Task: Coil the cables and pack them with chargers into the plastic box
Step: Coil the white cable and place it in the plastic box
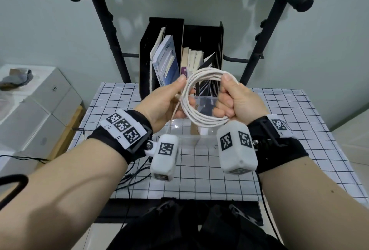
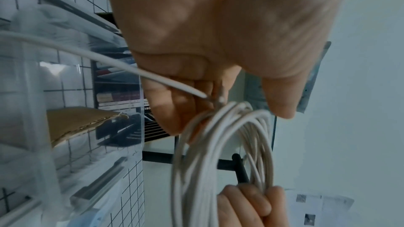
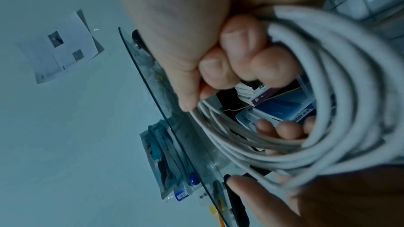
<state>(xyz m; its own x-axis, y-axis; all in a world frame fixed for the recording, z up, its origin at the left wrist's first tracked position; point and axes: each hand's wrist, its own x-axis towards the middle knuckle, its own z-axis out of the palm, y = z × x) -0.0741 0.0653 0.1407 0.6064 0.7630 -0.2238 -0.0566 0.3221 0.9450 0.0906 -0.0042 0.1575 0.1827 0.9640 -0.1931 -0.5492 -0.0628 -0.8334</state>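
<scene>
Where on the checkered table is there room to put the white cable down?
The table looks bare right of the right hand, out to its right edge. Another bare patch lies in front of the plastic box, toward the near edge. The back middle is crowded with the box and black file holders. Black wires trail along the near-left side. Both hands hold the cable.

Soft even indoor light, cool bluish wrist views, motion blur, wide-angle bending at edges.

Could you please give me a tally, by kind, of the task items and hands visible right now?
White coiled cable: 1
Clear plastic box: 1
Hands gripping the coil: 2, left hand and right hand
Chargers: 0 clearly identifiable
Total: 4
</scene>
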